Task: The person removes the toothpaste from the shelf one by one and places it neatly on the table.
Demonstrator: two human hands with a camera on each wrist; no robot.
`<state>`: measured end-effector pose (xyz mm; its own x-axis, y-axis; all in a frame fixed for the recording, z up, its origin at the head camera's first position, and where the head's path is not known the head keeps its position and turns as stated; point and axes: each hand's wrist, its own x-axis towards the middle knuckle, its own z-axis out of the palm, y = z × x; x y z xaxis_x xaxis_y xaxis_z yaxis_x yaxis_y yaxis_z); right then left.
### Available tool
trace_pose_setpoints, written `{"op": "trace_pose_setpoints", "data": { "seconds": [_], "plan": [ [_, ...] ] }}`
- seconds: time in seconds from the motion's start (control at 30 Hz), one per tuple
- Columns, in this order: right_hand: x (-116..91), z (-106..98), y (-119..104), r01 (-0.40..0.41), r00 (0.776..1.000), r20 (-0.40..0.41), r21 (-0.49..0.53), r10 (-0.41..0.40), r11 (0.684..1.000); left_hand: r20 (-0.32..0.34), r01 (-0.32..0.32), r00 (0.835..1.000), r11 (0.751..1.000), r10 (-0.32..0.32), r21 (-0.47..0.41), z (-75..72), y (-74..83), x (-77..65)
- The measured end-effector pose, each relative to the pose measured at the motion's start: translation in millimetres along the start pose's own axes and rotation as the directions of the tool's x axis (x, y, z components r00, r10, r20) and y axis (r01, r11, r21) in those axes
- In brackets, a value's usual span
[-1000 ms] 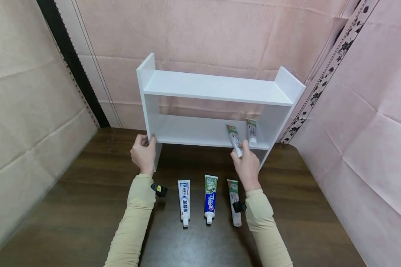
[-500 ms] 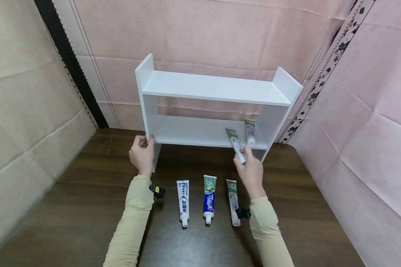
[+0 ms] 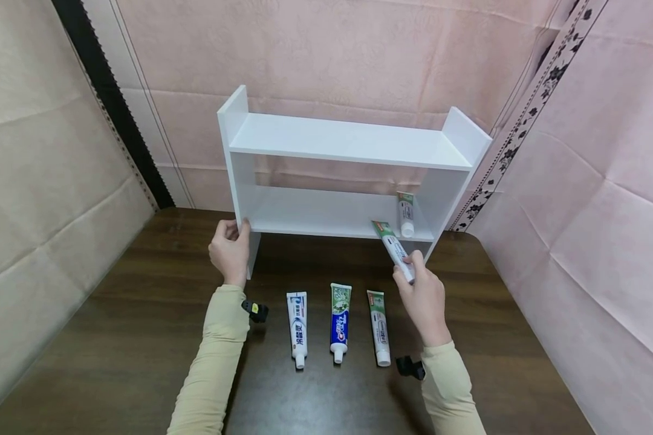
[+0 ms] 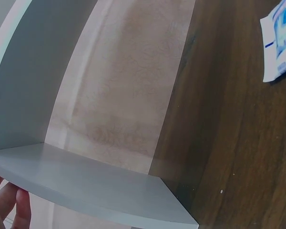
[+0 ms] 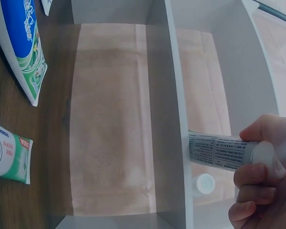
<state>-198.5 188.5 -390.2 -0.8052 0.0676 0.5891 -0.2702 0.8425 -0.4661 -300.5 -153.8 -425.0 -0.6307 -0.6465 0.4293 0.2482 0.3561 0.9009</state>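
Note:
My right hand (image 3: 424,299) pinches a green-and-white toothpaste tube (image 3: 394,251) by its cap end. The tube slants up and left, its flat green end overlapping the front edge of the lower board in the head view. Behind it, a similar toothpaste tube (image 3: 406,214) rests on that board at the right, cap forward. In the right wrist view, thumb and fingers wrap the white cap (image 5: 264,156). My left hand (image 3: 231,254) grips the left side panel of the white shelf (image 3: 348,139), with fingertips (image 4: 23,205) along the panel's edge in the left wrist view.
Three toothpaste tubes lie in a row on the dark wooden table (image 3: 141,338): a white-and-blue tube (image 3: 298,326), a blue-and-green tube (image 3: 340,320) and a green-and-white tube (image 3: 380,329). Pink cloth (image 3: 332,54) hangs behind the shelf, with more cloth at both sides.
My right hand has moved down and right, drawing the held toothpaste tube toward the shelf's front. The left hand keeps its hold on the side panel.

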Motion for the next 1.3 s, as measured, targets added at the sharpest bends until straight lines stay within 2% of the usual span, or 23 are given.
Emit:
{"op": "trace_pose_setpoints", "data": {
  "seconds": [0.2,0.37,0.57,0.87,1.1,1.3],
  "plan": [
    [-9,-8,2,0.011,1.0,-0.008,-0.012,-0.011,1.0,0.01,0.008,1.0,1.0,-0.008,0.0,-0.6,0.5,0.3],
    [-18,-13,4,-0.03,1.0,0.011,0.0,0.03,1.0,0.018,0.012,1.0,1.0,-0.012,0.0,-0.9,0.6,-0.7],
    [-32,-21,10,-0.064,0.998,-0.01,0.009,0.064,0.998,0.023,0.008,1.0,1.0,-0.007,-0.007,-1.1,-0.4,-2.1],
    [-52,-30,20,-0.048,0.999,-0.001,-0.011,0.048,0.999,0.013,-0.011,1.0,1.0,0.012,-0.011,-1.3,0.2,-1.2],
    [-63,-26,44,-0.09,0.993,0.069,-0.089,0.097,0.992,0.005,-0.02,1.0,1.0,0.02,0.015,-0.4,-1.2,-1.8],
    [-70,-25,58,-0.128,0.97,0.186,-0.144,0.154,0.981,-0.006,-0.029,1.0,1.0,0.03,0.011,-0.8,-1.6,-1.8]
  ]
}}
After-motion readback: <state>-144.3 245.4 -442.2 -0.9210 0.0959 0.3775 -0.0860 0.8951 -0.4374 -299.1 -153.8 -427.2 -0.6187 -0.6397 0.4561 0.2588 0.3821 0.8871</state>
